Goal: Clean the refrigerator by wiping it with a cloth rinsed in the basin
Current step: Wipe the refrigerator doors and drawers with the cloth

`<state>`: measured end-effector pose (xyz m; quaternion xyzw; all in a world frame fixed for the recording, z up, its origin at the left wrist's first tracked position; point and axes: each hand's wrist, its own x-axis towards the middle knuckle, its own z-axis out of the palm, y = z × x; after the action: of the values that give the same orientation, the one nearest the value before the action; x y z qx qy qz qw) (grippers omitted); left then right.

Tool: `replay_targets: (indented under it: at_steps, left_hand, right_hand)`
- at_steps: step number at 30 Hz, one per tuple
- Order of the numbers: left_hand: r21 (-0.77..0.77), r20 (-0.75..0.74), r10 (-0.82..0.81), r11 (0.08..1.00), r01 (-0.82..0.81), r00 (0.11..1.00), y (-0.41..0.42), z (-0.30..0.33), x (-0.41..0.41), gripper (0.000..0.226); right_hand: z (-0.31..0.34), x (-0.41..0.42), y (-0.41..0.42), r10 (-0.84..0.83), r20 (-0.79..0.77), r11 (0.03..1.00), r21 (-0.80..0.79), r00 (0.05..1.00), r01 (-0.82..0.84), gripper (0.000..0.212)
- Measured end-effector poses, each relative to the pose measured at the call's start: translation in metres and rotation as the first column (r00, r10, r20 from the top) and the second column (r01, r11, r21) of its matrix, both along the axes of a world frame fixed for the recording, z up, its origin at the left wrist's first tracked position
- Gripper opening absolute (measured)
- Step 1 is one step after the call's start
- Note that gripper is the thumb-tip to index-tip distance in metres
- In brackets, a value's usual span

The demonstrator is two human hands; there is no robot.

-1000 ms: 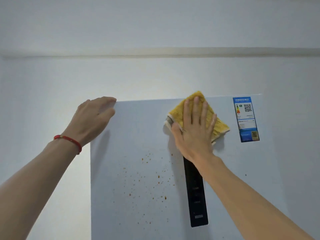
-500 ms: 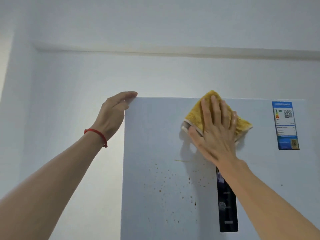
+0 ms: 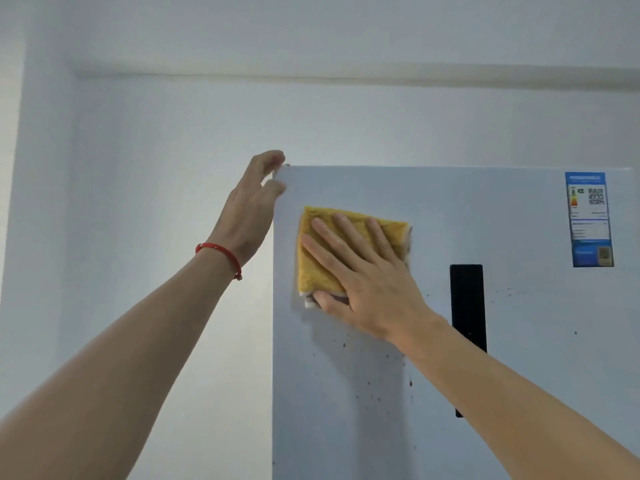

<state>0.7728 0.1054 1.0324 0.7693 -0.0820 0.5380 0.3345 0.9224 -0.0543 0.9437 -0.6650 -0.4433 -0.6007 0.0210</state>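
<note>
Since half a second ago our right hand (image 3: 360, 271) has slid the folded yellow terry cloth (image 3: 322, 247) leftward and lower across the tall white refrigerator door (image 3: 346, 410), so it now sits just beside the door's left edge. That hand lies flat, fingers straight and spread, pressing the cloth against the door. Our left hand (image 3: 254, 206), with a red string bracelet (image 3: 221, 252) at the wrist, curls its fingers over the door's top left corner. Brown specks (image 3: 375, 398) dot the door below the cloth, near the black vertical control panel (image 3: 467, 306); a blue energy label (image 3: 588, 220) sits upper right.

The right hand (image 3: 363, 271) slid the cloth (image 3: 322, 261) left toward the refrigerator's (image 3: 450, 427) edge.
</note>
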Motion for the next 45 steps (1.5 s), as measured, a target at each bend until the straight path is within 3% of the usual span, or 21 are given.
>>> replay_targets:
  at_steps: [2, 4, 8, 10, 13, 16, 19, 22, 25, 27, 29, 32, 35, 39, 42, 45]
  left_hand:
    - [-0.011, 0.057, 0.128, 0.992, -0.128, 0.99, -0.002, -0.03, -0.001, 0.059]
    - [-0.102, 0.094, 0.246, 0.966, -0.236, 0.965, -0.004, -0.064, -0.001, 0.056]
    - [-0.198, -0.012, 0.255, 0.947, -0.253, 0.967, -0.008, -0.116, -0.002, 0.053]
    - [-0.277, -0.033, 0.218, 0.936, -0.218, 0.975, -0.009, -0.125, -0.008, 0.057]
    - [-0.408, 0.0, 0.162, 0.901, -0.148, 0.987, -0.01, -0.13, -0.013, 0.055]
    - [-0.459, 0.036, 0.164, 0.879, -0.13, 0.986, -0.014, -0.134, -0.014, 0.045]
    - [-0.438, 0.053, 0.244, 0.877, -0.197, 0.968, -0.021, -0.142, -0.012, 0.041]
    - [-0.465, 0.081, 0.207, 0.873, -0.146, 0.975, -0.023, -0.152, -0.012, 0.043]
    - [-0.489, 0.115, 0.152, 0.869, -0.078, 0.982, -0.023, -0.159, -0.02, 0.04]
    - [-0.415, 0.109, 0.175, 0.903, -0.115, 0.979, -0.026, -0.164, -0.025, 0.041]
    - [-0.311, 0.109, 0.214, 0.935, -0.171, 0.971, -0.03, -0.167, -0.025, 0.042]
    - [-0.048, 0.139, 0.285, 0.958, -0.281, 0.948, -0.034, -0.172, -0.022, 0.039]
    - [0.292, 0.242, 0.41, 0.834, -0.469, 0.879, -0.029, -0.18, -0.016, 0.043]
    - [0.561, 0.296, 0.5, 0.599, -0.571, 0.814, -0.029, -0.194, -0.013, 0.046]
    - [0.705, 0.212, 0.56, 0.48, -0.522, 0.801, -0.035, -0.203, -0.009, 0.058]
    - [0.745, 0.151, 0.616, 0.443, -0.499, 0.773, -0.035, -0.209, -0.012, 0.054]
  right_hand:
    - [-0.005, 0.016, -0.028, -0.035, -0.052, 0.991, 0.129, 0.998, 0.042, 0.077]
    - [-0.009, 0.028, -0.046, -0.064, -0.158, 0.951, 0.291, 0.985, 0.109, 0.078]
    - [-0.007, 0.021, -0.031, 0.109, -0.457, 0.709, 0.658, 0.883, 0.254, 0.076]
    - [-0.01, 0.003, -0.001, 0.113, -0.454, 0.722, 0.648, 0.884, 0.241, 0.076]
    - [-0.031, -0.027, 0.045, 0.05, -0.291, 0.869, 0.484, 0.955, 0.102, 0.076]
    - [-0.061, -0.044, 0.068, 0.068, -0.097, 0.982, 0.18, 0.993, -0.049, 0.071]
    - [-0.068, -0.034, 0.045, 0.079, 0.01, 0.997, -0.02, 0.997, -0.078, 0.071]
    - [-0.068, -0.006, 0.004, 0.026, -0.005, 0.992, 0.122, 1.0, -0.026, 0.069]
    - [-0.078, 0.016, -0.026, -0.022, -0.206, 0.904, 0.414, 0.978, 0.107, 0.073]
    - [-0.082, 0.011, -0.02, 0.032, -0.365, 0.799, 0.568, 0.93, 0.195, 0.074]
    - [-0.081, -0.007, 0.005, 0.082, -0.426, 0.748, 0.623, 0.901, 0.226, 0.073]
    - [-0.091, -0.036, 0.048, 0.073, -0.31, 0.877, 0.472, 0.948, 0.087, 0.071]
    - [-0.104, -0.048, 0.061, 0.119, -0.182, 0.97, 0.231, 0.976, -0.075, 0.06]
    - [-0.102, -0.017, 0.013, 0.096, -0.017, 0.995, 0.028, 0.995, -0.095, 0.066]
    - [-0.107, 0.005, -0.024, 0.066, -0.004, 0.993, 0.098, 0.998, -0.066, 0.07]
    - [-0.116, 0.022, -0.048, 0.021, -0.091, 0.963, 0.27, 0.996, 0.005, 0.073]
